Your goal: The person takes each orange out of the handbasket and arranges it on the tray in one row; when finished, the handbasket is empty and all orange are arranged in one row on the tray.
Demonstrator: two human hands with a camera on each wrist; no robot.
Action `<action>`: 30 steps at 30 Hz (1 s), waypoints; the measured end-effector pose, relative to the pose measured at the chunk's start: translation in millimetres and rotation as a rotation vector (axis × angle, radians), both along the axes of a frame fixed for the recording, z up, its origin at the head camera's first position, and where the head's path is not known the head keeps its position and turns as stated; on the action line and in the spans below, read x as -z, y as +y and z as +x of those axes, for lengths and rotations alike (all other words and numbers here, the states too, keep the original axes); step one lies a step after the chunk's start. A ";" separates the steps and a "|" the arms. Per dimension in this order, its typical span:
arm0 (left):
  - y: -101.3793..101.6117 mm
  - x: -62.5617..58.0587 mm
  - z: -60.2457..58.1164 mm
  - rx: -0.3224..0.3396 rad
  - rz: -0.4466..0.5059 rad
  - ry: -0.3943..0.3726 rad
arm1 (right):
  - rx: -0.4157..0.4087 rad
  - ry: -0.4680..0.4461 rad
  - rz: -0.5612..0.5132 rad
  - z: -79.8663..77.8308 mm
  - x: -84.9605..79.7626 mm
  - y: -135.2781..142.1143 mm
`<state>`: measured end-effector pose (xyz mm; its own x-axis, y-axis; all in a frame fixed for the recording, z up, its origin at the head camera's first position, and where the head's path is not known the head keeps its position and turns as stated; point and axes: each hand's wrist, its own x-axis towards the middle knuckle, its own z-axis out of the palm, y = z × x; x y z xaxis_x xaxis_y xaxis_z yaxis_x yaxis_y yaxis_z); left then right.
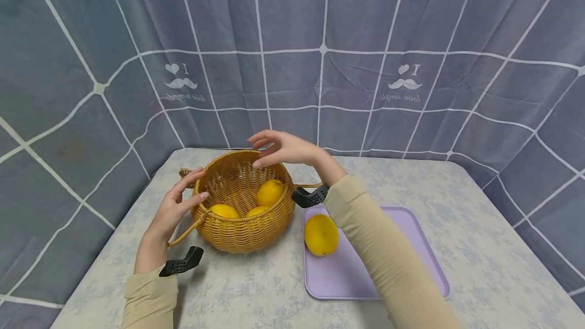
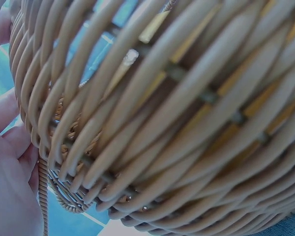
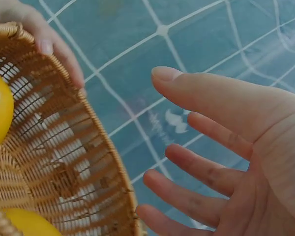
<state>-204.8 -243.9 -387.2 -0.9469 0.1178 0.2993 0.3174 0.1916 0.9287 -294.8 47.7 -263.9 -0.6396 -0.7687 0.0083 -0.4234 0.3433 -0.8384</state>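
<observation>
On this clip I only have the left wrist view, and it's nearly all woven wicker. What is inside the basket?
Observer: In the head view, three lemons show inside the wicker basket.
Operator: My view shows nothing of what lies around it. Is all the fruit in there?
Observer: No, the head view shows one more lemon lying on the purple tray.

A woven basket (image 2: 162, 118) across most of the view, fingers (image 2: 4, 110) along its left side
</observation>
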 end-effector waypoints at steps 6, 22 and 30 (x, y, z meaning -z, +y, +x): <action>1.4 -0.6 -1.0 0.008 -0.004 0.001 | -0.007 -0.037 0.042 -10.0 15.1 -16.2; 0.3 -2.1 -0.2 0.011 0.003 -0.011 | -0.002 -0.129 0.165 -16.8 49.3 -42.2; 1.4 -1.4 1.2 0.003 -0.010 -0.009 | -0.007 -0.154 0.268 -13.9 52.2 -44.4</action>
